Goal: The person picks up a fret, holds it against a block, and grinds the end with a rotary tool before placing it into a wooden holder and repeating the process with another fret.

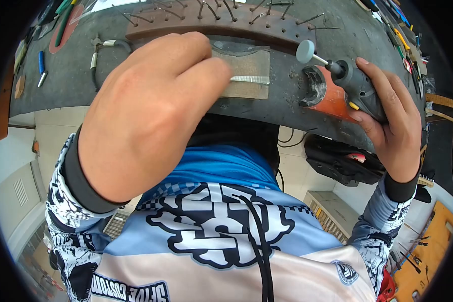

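Note:
My left hand (151, 105) is raised close to the camera with its fingers curled in. The fingertips are turned away, so whatever they pinch is hidden. Behind the knuckles lies a worn rectangular block (246, 60) on the bench. A thin, shiny, ridged metal strip (251, 79) shows on this block, its left end covered by my hand. My right hand (397, 110) is wrapped round a dark grey rotary tool (357, 83) with a yellow button. A pale green grinding disc (305, 51) sits on its shaft, pointing left. Below the tool is an orange-red piece with a curved dark cutout (327, 90).
A long brown wooden holder (186, 20) with several rotary bits stands at the back. Pliers (96, 55) and a blue-handled tool (41, 63) lie at the left of the dark bench (287, 108). More hand tools line the right edge. A black bag (337, 158) is below.

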Tool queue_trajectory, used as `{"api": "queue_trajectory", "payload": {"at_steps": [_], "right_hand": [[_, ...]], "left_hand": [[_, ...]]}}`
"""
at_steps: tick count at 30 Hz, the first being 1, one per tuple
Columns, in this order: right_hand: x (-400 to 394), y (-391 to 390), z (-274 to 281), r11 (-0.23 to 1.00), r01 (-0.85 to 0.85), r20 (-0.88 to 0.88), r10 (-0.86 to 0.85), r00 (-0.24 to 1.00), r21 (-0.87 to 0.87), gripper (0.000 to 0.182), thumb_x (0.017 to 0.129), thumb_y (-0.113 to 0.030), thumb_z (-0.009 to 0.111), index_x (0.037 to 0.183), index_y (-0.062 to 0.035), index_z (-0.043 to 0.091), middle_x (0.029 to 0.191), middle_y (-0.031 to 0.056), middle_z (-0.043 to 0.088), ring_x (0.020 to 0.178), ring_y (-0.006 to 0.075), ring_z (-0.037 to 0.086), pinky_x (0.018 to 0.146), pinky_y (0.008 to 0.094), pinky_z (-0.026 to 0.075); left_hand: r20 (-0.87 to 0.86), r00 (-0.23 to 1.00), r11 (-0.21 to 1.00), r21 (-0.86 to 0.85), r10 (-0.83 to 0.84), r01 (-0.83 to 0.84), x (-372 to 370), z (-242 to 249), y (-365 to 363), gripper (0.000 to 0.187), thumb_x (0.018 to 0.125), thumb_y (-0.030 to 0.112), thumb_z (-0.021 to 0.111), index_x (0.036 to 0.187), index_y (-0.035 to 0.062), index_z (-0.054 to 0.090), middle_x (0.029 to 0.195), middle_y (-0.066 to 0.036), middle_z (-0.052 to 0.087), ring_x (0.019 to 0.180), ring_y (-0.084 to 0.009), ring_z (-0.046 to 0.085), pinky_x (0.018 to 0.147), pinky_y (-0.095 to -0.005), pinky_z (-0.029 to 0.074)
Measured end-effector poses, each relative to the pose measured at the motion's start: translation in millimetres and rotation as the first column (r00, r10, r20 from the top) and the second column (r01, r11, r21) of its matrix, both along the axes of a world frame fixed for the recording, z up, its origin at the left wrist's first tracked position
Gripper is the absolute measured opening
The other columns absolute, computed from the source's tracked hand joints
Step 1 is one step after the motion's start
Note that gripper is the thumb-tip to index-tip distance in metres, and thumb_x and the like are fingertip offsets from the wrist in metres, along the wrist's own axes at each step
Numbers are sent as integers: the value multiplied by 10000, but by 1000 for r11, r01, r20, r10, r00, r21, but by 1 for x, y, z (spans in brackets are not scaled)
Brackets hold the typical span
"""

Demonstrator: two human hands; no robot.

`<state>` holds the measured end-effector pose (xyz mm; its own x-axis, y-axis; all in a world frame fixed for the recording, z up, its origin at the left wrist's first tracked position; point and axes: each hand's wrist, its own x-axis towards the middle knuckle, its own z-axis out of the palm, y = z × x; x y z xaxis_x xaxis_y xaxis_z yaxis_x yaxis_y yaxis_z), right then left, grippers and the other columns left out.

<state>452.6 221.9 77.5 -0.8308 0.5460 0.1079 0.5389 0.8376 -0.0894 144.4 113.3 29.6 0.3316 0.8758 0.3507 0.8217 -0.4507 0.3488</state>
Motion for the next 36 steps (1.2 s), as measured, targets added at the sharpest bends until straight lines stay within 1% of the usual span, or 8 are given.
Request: {"api": "queue_trajectory", "payload": {"at_steps": [5,12,14,17,20,30,34,36], "right_hand": [[-1,2,-3,993,-115,49,114,992,13,641,802,-318,766,1342,-4,622,1111,192,661,922,354,643,812,393,527],[-11,4,-3,993,-108,115,103,988,40,639,780,-370,764,1331,-63,657,1033,162,657,878,338,642,760,388,523],[-14,12,2,961,-262,139,248,959,89,658,761,-399,765,1327,-79,667,1026,153,655,868,332,643,751,382,523],[-13,7,-9,988,-152,51,152,987,-8,661,752,-413,766,1319,-87,675,1023,152,656,856,327,643,742,375,526],[-11,6,-11,991,-126,39,128,991,-55,652,758,-402,765,1319,-80,674,1023,155,657,841,326,648,728,364,530],[-9,5,-13,984,-176,158,179,971,-29,636,779,-365,759,1324,-53,663,1034,179,661,848,342,655,730,376,541],[-6,8,-17,983,-179,208,182,961,-31,636,797,-357,753,1340,-43,648,1064,192,668,870,352,662,742,380,544],[-6,9,-4,981,-191,211,192,959,-27,638,804,-353,751,1349,-41,640,1081,198,668,886,356,663,756,383,546]], "left_hand": [[0,993,992,-60,-114,114,0,2,5,349,721,-119,674,1046,7,689,936,-132,586,840,-331,614,723,-384,510],[-36,990,988,-77,-140,137,-3,5,4,392,688,-126,657,1057,0,694,922,-134,568,837,-322,603,730,-375,504],[-4,990,990,-39,-139,138,-3,2,1,403,685,-122,652,1069,-8,696,902,-134,552,817,-311,593,717,-371,496],[-42,989,990,-19,-140,139,-2,6,0,412,684,-121,649,1076,-7,704,881,-132,534,794,-300,579,702,-367,485],[-4,989,989,-12,-148,148,-1,2,1,409,684,-115,653,1073,-7,713,859,-127,517,768,-295,562,681,-364,472],[-72,980,983,-1,-186,186,-2,-13,2,349,722,-21,658,1065,-15,717,837,-120,509,737,-283,542,647,-366,449],[-63,975,975,60,-211,215,-1,-25,6,342,714,26,654,1047,-26,714,847,-116,520,729,-280,529,632,-364,434],[-71,975,974,63,-211,216,-1,-11,8,343,714,37,650,1044,-31,712,851,-116,523,729,-281,525,629,-362,430]]}}
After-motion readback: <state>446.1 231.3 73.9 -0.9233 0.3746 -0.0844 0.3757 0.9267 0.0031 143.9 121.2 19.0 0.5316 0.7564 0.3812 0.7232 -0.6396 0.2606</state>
